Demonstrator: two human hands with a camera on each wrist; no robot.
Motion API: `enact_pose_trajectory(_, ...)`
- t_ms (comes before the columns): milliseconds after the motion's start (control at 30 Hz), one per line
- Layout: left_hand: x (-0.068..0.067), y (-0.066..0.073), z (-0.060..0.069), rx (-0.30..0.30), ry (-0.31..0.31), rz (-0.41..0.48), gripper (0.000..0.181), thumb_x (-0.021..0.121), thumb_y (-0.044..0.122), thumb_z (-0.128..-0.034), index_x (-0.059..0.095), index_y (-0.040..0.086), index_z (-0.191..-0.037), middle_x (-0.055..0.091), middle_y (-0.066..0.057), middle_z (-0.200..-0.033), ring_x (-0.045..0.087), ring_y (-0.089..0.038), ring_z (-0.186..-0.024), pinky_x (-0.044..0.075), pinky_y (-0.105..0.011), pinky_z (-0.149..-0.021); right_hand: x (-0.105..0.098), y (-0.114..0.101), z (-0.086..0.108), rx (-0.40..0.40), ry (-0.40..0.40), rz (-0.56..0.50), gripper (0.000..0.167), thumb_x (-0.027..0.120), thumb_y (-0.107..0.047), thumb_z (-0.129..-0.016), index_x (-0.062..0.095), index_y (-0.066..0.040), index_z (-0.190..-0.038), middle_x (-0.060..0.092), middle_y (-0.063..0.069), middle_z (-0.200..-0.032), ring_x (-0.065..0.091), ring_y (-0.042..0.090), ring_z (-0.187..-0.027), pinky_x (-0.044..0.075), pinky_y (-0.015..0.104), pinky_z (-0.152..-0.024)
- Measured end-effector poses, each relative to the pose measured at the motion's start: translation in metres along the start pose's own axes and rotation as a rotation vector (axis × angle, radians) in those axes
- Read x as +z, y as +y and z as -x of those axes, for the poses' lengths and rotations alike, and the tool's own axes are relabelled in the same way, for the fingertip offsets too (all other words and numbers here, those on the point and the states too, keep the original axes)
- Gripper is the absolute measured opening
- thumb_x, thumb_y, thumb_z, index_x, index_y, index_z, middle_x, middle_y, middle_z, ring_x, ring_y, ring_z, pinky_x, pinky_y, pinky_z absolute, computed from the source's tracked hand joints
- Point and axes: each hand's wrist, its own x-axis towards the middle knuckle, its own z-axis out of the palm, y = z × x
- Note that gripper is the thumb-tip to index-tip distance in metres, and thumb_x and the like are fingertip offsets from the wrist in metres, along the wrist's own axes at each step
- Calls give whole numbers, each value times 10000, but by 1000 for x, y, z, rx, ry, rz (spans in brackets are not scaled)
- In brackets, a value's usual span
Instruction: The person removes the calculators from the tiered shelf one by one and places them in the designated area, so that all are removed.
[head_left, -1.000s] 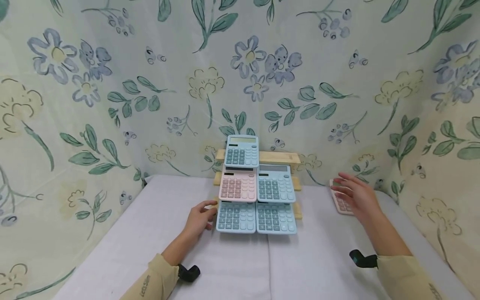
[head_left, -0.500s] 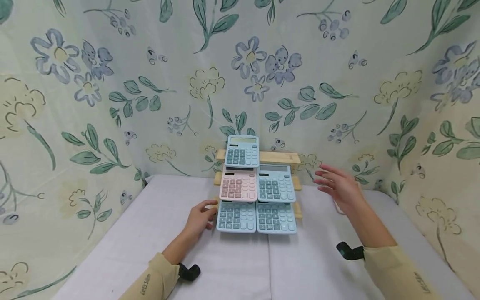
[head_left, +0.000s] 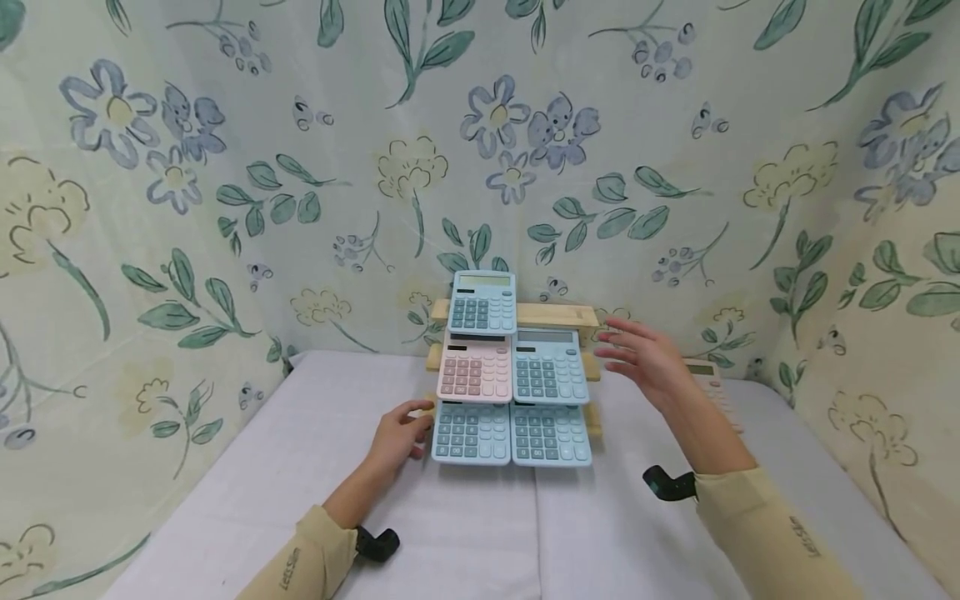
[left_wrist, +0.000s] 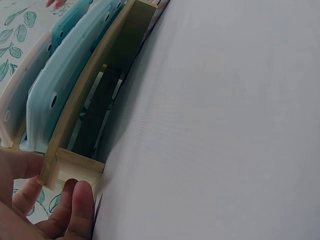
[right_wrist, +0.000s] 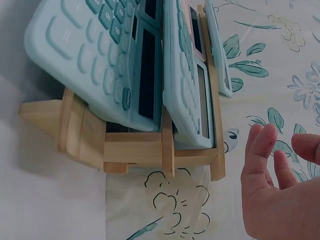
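Your left hand (head_left: 395,437) is resting at the left end of the wooden rack (head_left: 558,315), gripping or not I cannot tell; steady pressure should be protecting its 5 calculators (head_left: 487,373). Your empty right hand (head_left: 648,358) is hovering, fingers loosely extended, best aiming for the rack's bare edge.

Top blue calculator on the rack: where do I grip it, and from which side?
Probably grip the calculator by its upper right edge, thumb in front, fingers behind, coming from the right. Its upper part rises above the rack, no other calculator stands against that edge, and the right hand is on that side.
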Motion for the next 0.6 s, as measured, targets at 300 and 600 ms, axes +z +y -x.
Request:
enact_pose_trajectory(300,-1,2,0,12,4,-12,335,646,251,-948,669,182,-1274,661,-103,-1050,591,-207,-806,548,-299,-581,20,-8,-9,26,-5,-3,538,570,-229,-1023,423,-142,-1533,474,184,-1508,659,267,-1179,567,227,-853)
enact_pose_trajectory(600,0,0,1,15,1,-19,329,642,255,-954,670,184,-1274,654,-98,-1044,585,-202,-804,548,-295,-579,43,-12,-21,53,-28,-32,532,606,-212,-1007,455,-163,-1514,525,168,-1471,682,244,-1119,575,239,-845)
